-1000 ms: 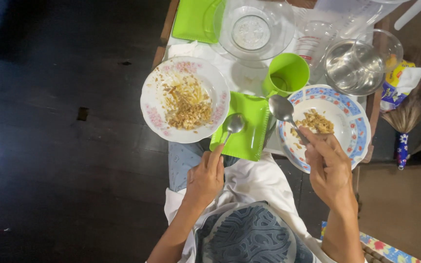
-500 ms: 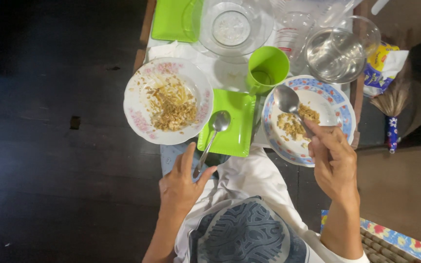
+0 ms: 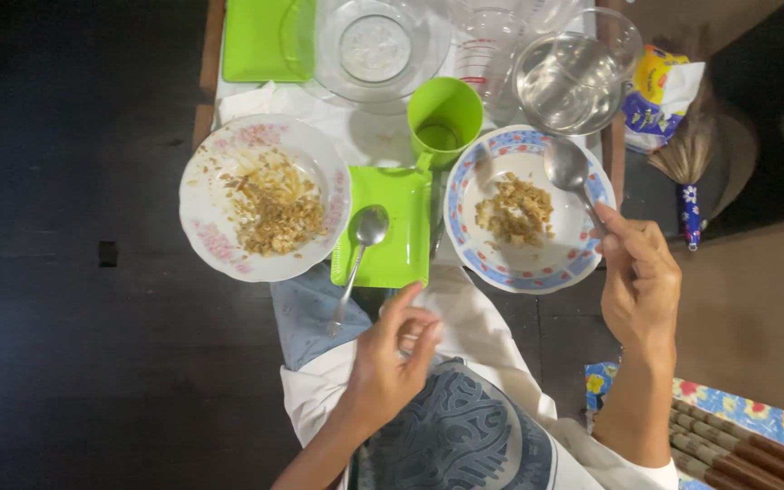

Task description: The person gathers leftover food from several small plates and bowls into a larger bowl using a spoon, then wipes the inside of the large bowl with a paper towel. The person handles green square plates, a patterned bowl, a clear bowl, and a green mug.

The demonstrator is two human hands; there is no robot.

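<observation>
Two plates sit at mid-frame: a pink-flowered plate [image 3: 265, 198] at left, a blue-rimmed plate [image 3: 528, 209] at right, both holding crumbly food. Between them lies a green square dish [image 3: 394, 227] bearing a small spoon [image 3: 360, 249]. Your right hand [image 3: 639, 281] grips a large spoon [image 3: 572, 174] over the blue-rimmed plate; your left hand [image 3: 392, 358], fingers loosely curled, holds nothing.

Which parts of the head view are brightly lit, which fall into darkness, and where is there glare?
Head view: the two plates, pink-rimmed and blue-rimmed, are brightly lit and sharp; the floor at left is nearly black; glare glints on the glass bowl and the right hand's spoon.
</observation>
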